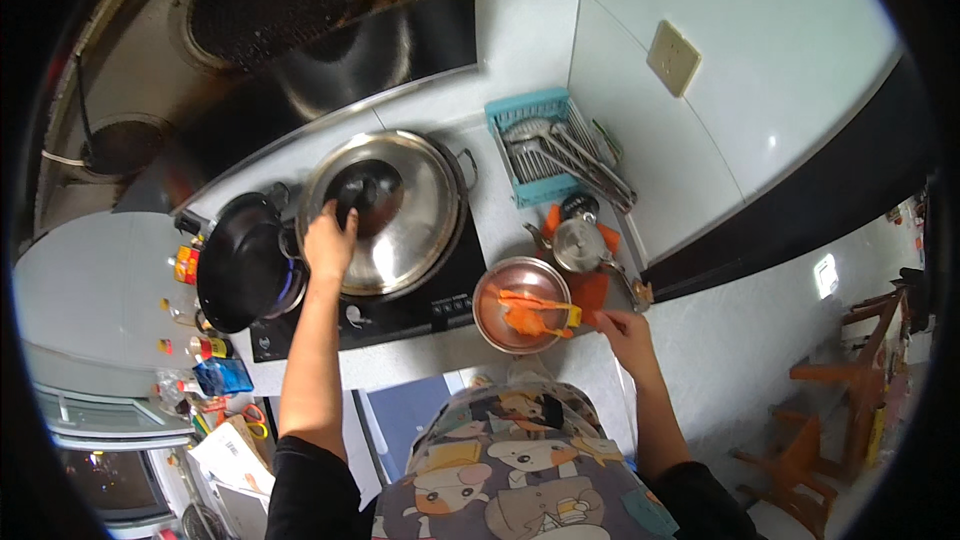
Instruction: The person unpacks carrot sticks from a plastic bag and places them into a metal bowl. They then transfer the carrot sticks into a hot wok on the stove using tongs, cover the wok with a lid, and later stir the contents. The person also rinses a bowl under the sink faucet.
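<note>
My left hand (330, 240) is at the black knob (365, 191) of a large domed steel lid (420, 217), thumb and fingers around the knob's near side. Under the lid a wide pan (472, 169) sits on the black cooktop (465, 281). My right hand (626, 337) pinches the edge of an orange cloth (589, 292) at the counter's right end. Left of that hand stands a round metal bowl (487, 315). In it lie orange pieces (525, 315) with yellow parts, whose exact kind I cannot tell.
A black wok (244, 262) stands left of the lidded pan. A small steel kettle (579, 244) is behind the bowl. The turquoise rack (536, 199) at the back holds steel ladles (577, 157). Bottles (210, 347) crowd the left counter, and wooden stools (802, 450) stand far right.
</note>
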`<state>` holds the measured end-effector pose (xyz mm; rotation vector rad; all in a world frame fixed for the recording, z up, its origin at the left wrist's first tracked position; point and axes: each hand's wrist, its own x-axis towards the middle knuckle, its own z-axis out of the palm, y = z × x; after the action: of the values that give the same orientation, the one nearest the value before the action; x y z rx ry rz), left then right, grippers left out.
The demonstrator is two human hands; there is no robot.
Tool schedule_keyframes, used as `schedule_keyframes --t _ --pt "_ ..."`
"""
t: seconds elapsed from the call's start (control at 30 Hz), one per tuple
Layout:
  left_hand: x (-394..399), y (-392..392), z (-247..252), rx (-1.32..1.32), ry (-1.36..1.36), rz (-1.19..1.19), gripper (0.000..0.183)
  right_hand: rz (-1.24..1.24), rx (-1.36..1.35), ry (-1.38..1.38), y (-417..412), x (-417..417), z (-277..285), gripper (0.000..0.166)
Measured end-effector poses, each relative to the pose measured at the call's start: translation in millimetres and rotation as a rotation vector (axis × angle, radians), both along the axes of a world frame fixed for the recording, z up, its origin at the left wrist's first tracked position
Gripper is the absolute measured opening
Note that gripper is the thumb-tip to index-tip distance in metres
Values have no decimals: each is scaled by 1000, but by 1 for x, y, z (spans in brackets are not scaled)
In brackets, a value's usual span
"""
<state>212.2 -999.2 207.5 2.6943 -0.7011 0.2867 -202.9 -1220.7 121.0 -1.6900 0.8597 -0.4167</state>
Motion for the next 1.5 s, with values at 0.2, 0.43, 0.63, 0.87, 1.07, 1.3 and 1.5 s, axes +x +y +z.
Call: schedule_keyframes --t 0.2,0.43,0.63,0.87,1.07,1.3,1.5 --pt "-1 2 0 34 18 -4 53 155 -399 135 3 42 -20 21" --pt "-63 -19 29 -168 -313 -233 48 251 -737 293 6 67 -40 15" --pt "-169 -12 -29 -548 666 -363 26 371 -871 255 1 70 -44 12" --pt "-240 -48 -133 -789 1828 -49 30 278 -569 161 36 68 -21 26" --pt "-253 -59 -134 -696 1834 18 29 132 16 22 58 55 -31 22" --pt "-263 -57 -137 -857 2008 156 20 180 -106 187 51 52 -35 23" --pt "-262 -57 -143 -899 2074 218 15 210 135 183 46 55 -30 24"
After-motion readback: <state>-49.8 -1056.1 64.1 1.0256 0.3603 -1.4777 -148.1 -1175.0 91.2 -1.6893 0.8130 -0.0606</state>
